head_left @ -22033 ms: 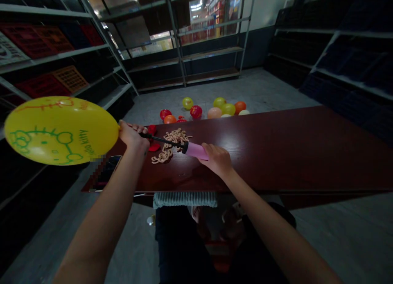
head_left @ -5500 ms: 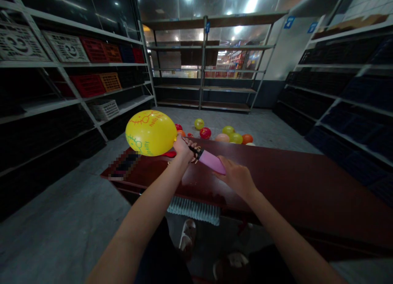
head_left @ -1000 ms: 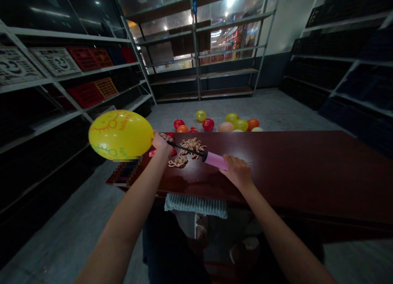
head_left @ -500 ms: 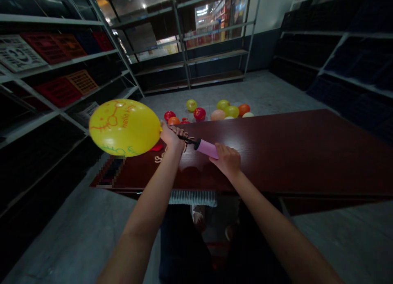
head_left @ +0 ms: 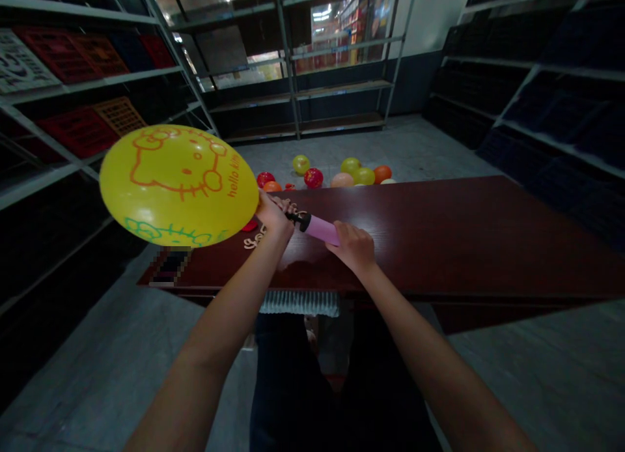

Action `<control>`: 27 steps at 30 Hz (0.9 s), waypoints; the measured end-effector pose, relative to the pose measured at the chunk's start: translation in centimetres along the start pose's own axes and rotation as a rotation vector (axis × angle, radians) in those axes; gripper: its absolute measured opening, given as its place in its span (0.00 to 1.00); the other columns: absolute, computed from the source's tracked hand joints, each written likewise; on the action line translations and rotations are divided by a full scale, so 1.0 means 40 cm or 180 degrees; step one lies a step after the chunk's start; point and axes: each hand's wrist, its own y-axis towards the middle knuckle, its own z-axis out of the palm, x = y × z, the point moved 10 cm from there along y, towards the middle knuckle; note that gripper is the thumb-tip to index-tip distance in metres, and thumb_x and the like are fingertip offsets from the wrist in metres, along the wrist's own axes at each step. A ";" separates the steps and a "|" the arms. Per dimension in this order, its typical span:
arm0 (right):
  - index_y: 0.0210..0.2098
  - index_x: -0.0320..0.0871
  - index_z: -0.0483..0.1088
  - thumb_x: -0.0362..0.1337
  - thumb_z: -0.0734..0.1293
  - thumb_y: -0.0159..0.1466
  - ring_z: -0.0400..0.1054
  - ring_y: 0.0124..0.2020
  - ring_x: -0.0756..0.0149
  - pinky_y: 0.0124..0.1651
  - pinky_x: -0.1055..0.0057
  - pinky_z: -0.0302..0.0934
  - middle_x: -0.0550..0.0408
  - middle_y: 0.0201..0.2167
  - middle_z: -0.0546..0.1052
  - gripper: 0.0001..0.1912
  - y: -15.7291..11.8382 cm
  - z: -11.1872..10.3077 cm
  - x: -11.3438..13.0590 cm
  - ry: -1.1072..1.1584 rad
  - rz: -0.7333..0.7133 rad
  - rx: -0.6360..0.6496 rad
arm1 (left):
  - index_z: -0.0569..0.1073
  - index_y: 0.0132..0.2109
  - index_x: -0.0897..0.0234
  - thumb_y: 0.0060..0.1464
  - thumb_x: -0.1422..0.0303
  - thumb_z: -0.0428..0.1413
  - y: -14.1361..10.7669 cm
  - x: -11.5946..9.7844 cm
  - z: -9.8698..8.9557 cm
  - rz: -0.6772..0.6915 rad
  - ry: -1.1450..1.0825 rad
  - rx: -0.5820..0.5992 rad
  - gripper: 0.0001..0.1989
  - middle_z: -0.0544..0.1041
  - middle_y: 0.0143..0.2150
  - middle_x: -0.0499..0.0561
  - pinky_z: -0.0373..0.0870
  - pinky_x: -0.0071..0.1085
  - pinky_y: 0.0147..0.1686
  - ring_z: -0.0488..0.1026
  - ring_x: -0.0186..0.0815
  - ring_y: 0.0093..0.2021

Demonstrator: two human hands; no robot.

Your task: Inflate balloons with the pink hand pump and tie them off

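A large yellow balloon (head_left: pixel 176 185) with an orange and green cat print bulges out to the left of my left hand (head_left: pixel 274 212). That hand is closed around the balloon's neck and the black nozzle end of a balloon pump (head_left: pixel 322 230); the neck itself is hidden by the fingers. My right hand (head_left: pixel 355 245) is wrapped around the pump's pink barrel. The pump lies nearly level above the dark red table (head_left: pixel 439 237). Beneath my left hand are some pale loose strips (head_left: pixel 254 239) and a small red piece (head_left: pixel 250 225), partly covered.
Several inflated balloons, among them a red balloon (head_left: pixel 313 178) and an orange balloon (head_left: pixel 382 174), lie on the floor beyond the table. A blurred-out dark object (head_left: pixel 170 267) rests on the table's left corner. Metal shelves (head_left: pixel 293 100) with crates at left surround the space.
The yellow balloon has grown and now shows more of its print. My hands and the pump have drawn slightly closer together, and the view has shifted a little.
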 end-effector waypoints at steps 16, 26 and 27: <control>0.47 0.40 0.72 0.42 0.70 0.62 0.71 0.35 0.59 0.35 0.67 0.51 0.49 0.35 0.79 0.17 0.006 -0.012 0.036 -0.0030 -0.0321 -0.0072 | 0.52 0.26 0.62 0.71 0.61 0.45 0.049 -0.312 -0.068 0.0419 0.0016 -0.0427 0.23 0.48 0.16 0.39 0.45 0.25 0.17 0.47 0.25 0.15; 0.47 0.40 0.72 0.43 0.72 0.60 0.72 0.32 0.61 0.34 0.68 0.52 0.49 0.37 0.81 0.19 0.005 0.000 -0.013 0.0264 0.0115 -0.0077 | 0.53 0.25 0.61 0.67 0.54 0.53 0.006 -0.094 0.049 0.0235 0.0214 -0.0069 0.26 0.51 0.15 0.39 0.47 0.24 0.15 0.49 0.24 0.13; 0.47 0.40 0.72 0.43 0.71 0.60 0.72 0.32 0.61 0.34 0.68 0.52 0.49 0.37 0.81 0.19 0.005 0.001 -0.016 0.0273 0.0144 -0.0074 | 0.52 0.25 0.61 0.66 0.53 0.54 -0.005 -0.057 0.048 0.0184 0.0250 -0.0057 0.27 0.51 0.15 0.39 0.47 0.24 0.14 0.49 0.24 0.13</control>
